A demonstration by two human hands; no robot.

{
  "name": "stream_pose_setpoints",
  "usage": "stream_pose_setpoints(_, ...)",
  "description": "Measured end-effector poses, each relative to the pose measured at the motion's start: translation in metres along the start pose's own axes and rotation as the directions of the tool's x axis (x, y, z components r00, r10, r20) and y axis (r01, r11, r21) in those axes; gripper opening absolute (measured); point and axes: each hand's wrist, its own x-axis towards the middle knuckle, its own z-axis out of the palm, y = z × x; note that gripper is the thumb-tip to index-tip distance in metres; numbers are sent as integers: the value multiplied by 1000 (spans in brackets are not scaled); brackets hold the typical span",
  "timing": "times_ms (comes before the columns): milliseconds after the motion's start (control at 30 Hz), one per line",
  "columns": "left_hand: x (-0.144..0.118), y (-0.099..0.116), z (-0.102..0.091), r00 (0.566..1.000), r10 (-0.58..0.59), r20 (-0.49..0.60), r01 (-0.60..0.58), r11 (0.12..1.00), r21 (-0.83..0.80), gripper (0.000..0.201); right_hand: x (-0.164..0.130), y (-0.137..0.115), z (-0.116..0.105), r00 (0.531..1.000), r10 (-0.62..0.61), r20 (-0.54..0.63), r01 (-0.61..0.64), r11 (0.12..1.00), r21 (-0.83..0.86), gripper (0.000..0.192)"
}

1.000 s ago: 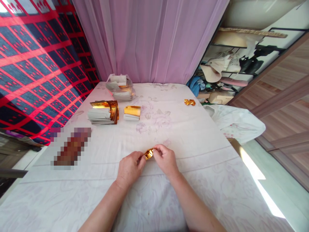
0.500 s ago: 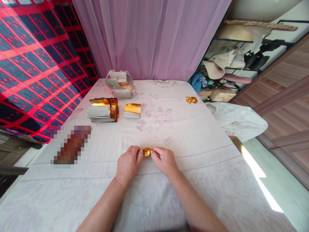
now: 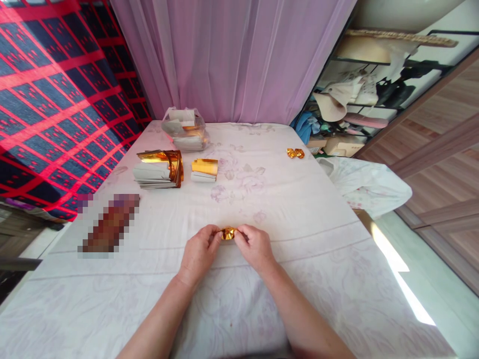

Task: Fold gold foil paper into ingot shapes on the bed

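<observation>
A small folded piece of gold foil paper [image 3: 228, 233] is pinched between my two hands just above the white flowered cloth [image 3: 299, 219]. My left hand [image 3: 198, 254] grips its left end with thumb and fingers. My right hand [image 3: 255, 248] grips its right end the same way. Both forearms reach in from the bottom edge. Two finished gold foil pieces [image 3: 295, 153] lie together at the far right of the cloth.
A large stack of gold-and-white paper sheets [image 3: 158, 169] and a smaller stack [image 3: 204, 170] lie at the far left. A clear plastic bag of paper [image 3: 185, 129] sits behind them. A blurred patch [image 3: 108, 224] lies left. A pink curtain, shelves and a white bundle [image 3: 368, 184] border the surface.
The gold piece has turned from tilted to level between my fingers, and both hands have closed in on it and lowered slightly toward the cloth.
</observation>
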Motion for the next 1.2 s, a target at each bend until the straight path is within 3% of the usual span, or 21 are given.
stream_pose_setpoints(200, 1, 5, -5, 998, 31, 56, -33, 998, 46, 31, -1, 0, 2, 999, -17, -36, 19, 998, 68, 27)
stream_pose_setpoints(433, 2, 2, 3, 994, 88, -69, -94, 991, -100, 30, 0, -4, 2, 998, -61, -33, 61, 998, -9, 26)
stream_pose_setpoints(667, -1, 6, 1, 984, 133, -115, -126, 990, 66, 29, -2, -5, 2, 987, -140, -84, 141, 990, 9, 26)
stream_pose_setpoints(800, -1, 9, 1, 981, 172, -89, -172, 985, 7, 29, -3, -5, 2, 985, -98, -145, 97, 995, -14, 25)
stream_pose_setpoints(967, 2, 8, 2, 985, 142, -97, -148, 988, -54, 29, -3, -7, -1, 986, -129, -108, 139, 986, 88, 25)
stream_pose_setpoints(1200, 0, 7, -1, 987, 148, -70, -139, 982, 124, 27, -2, -2, -1, 993, -101, -68, 105, 993, 50, 23)
